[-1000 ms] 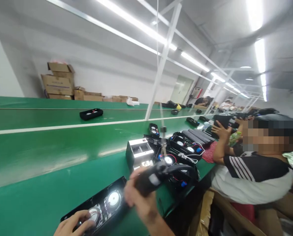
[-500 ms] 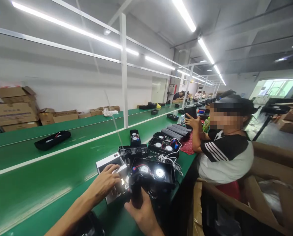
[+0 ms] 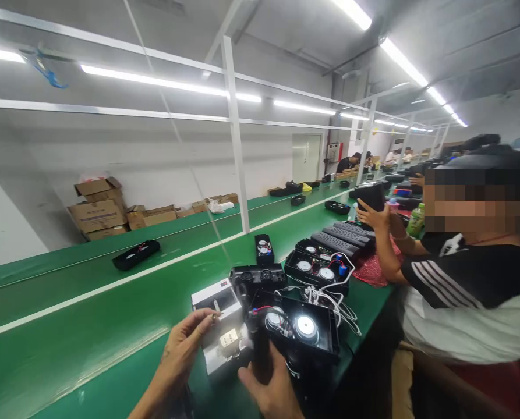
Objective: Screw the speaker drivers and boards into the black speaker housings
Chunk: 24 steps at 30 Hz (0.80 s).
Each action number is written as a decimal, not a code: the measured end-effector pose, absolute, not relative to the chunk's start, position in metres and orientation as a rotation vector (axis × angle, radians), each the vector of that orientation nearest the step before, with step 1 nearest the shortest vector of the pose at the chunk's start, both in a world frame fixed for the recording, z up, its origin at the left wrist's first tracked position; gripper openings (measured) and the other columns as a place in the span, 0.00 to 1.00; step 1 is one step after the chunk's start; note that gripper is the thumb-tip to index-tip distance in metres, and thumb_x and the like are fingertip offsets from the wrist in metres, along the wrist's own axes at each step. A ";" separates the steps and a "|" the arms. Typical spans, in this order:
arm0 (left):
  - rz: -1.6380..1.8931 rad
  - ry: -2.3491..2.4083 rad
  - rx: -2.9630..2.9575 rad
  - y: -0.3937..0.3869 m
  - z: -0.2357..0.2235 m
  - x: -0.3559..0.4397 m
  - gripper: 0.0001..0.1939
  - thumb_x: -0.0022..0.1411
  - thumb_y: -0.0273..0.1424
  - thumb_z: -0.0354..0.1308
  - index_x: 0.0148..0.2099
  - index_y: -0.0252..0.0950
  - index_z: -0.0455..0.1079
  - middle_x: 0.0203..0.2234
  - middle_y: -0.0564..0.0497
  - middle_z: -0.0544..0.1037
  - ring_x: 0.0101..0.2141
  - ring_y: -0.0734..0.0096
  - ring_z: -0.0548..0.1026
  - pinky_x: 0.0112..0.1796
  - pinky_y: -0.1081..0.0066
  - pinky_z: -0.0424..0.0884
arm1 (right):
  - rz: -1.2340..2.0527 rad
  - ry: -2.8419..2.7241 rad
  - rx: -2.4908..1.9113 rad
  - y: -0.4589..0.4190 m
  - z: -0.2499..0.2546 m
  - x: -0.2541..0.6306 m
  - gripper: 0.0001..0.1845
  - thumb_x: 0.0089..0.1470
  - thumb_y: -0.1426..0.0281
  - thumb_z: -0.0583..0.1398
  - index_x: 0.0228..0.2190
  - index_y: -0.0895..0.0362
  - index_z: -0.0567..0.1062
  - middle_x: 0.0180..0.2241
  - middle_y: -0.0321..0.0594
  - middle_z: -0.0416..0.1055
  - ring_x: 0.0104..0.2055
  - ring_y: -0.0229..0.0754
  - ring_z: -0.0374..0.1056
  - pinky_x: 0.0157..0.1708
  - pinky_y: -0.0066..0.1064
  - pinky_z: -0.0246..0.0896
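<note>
My left hand [image 3: 181,343] is over the left side of a white box-shaped device [image 3: 216,294], with thumb and forefinger pinched on a small brass-coloured piece [image 3: 213,317] too small to name. In my right hand [image 3: 272,381] is a black electric screwdriver [image 3: 262,355], fingers wrapped round its thick handle; its tip is hard to make out. A pale block with dark print [image 3: 229,340] sits on the device's front. Just beyond my right hand lies an open black speaker housing [image 3: 325,326] with two bright round drivers and a red wire.
More open speaker housings [image 3: 303,273] and tangled white cables [image 3: 329,302] lie behind. Grey ribbed covers [image 3: 336,238] rest near red bubble wrap [image 3: 375,267]. At right a co-worker [image 3: 464,279] holds a black part. One housing [image 3: 136,254] is on the green belt, left.
My left hand has drawn back from the device's front and now pinches the small piece. The screwdriver stays in my right hand. The view has turned left, so things appear further right.
</note>
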<state>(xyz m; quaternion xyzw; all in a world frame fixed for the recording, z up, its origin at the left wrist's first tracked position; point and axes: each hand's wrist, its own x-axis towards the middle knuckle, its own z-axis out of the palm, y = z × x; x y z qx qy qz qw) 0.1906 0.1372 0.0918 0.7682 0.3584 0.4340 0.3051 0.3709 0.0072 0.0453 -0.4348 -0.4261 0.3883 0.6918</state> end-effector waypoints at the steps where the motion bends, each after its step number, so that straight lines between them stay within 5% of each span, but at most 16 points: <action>1: 1.158 0.960 1.864 0.124 0.093 0.192 0.24 0.72 0.50 0.56 0.48 0.35 0.80 0.40 0.42 0.86 0.39 0.61 0.84 0.40 0.68 0.80 | 0.872 -0.899 -0.903 0.004 0.057 0.373 0.22 0.55 0.55 0.71 0.44 0.53 0.75 0.23 0.29 0.65 0.20 0.35 0.58 0.21 0.28 0.55; 4: 1.145 0.912 1.271 0.086 0.097 0.201 0.27 0.53 0.54 0.73 0.41 0.35 0.80 0.33 0.46 0.85 0.37 0.63 0.83 0.41 0.69 0.79 | 0.865 -0.783 -0.546 -0.003 0.102 0.383 0.18 0.63 0.58 0.67 0.50 0.49 0.71 0.22 0.24 0.60 0.17 0.30 0.52 0.19 0.25 0.53; 7: 1.209 0.918 0.999 0.060 0.099 0.212 0.29 0.43 0.51 0.80 0.39 0.36 0.80 0.32 0.48 0.84 0.36 0.64 0.82 0.41 0.70 0.79 | 0.754 -0.752 -0.268 -0.005 0.151 0.390 0.11 0.66 0.63 0.64 0.48 0.47 0.71 0.21 0.22 0.57 0.15 0.30 0.50 0.18 0.23 0.55; 12: 1.266 0.905 0.922 0.043 0.095 0.218 0.27 0.42 0.49 0.81 0.39 0.36 0.81 0.31 0.49 0.85 0.35 0.66 0.82 0.41 0.71 0.78 | 0.662 -0.698 -0.164 -0.002 0.192 0.391 0.08 0.65 0.65 0.64 0.46 0.47 0.72 0.20 0.23 0.54 0.15 0.31 0.46 0.18 0.24 0.56; 24: 1.308 0.905 1.049 0.007 0.107 0.220 0.24 0.39 0.49 0.82 0.33 0.39 0.84 0.28 0.47 0.86 0.36 0.58 0.85 0.44 0.67 0.80 | 0.738 -0.634 -0.151 -0.019 0.202 0.384 0.06 0.63 0.66 0.64 0.43 0.48 0.74 0.20 0.23 0.48 0.17 0.32 0.39 0.18 0.25 0.50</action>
